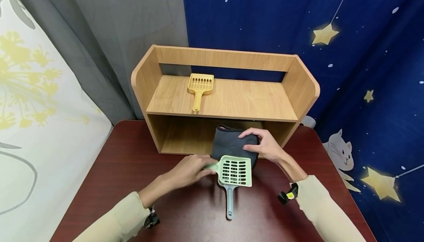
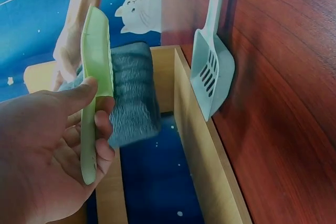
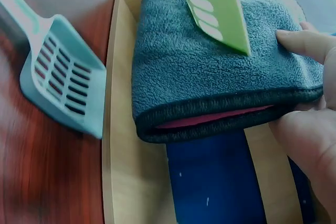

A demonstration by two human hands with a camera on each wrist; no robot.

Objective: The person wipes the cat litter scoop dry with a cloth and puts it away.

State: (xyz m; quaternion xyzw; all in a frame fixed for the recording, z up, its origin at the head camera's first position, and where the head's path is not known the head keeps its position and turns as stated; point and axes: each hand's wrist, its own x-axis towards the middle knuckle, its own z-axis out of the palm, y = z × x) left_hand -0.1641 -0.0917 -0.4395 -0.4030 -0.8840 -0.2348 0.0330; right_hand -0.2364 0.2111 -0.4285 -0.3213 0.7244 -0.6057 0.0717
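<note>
My left hand (image 1: 190, 169) grips the handle of a pale green slotted litter scoop (image 1: 244, 175), its thumb along the handle in the left wrist view. The right hand (image 1: 266, 145) pinches the edge of a folded dark grey-blue towel (image 1: 228, 142), thumb on one side and fingers on the other. In the right wrist view the green scoop overlaps the fuzzy face of the towel (image 3: 184, 72), and pink shows inside its fold. Below the green scoop, a light blue litter scoop (image 1: 229, 201) lies on the table, its head partly hidden in the head view.
A two-level wooden shelf (image 1: 261, 98) stands at the table's back, with a yellow litter scoop (image 1: 198, 91) on its upper board. The towel is in front of the lower compartment (image 1: 179, 135). Dark red tabletop (image 1: 132, 172) surrounds the shelf's front; curtains (image 1: 251, 14) hang behind.
</note>
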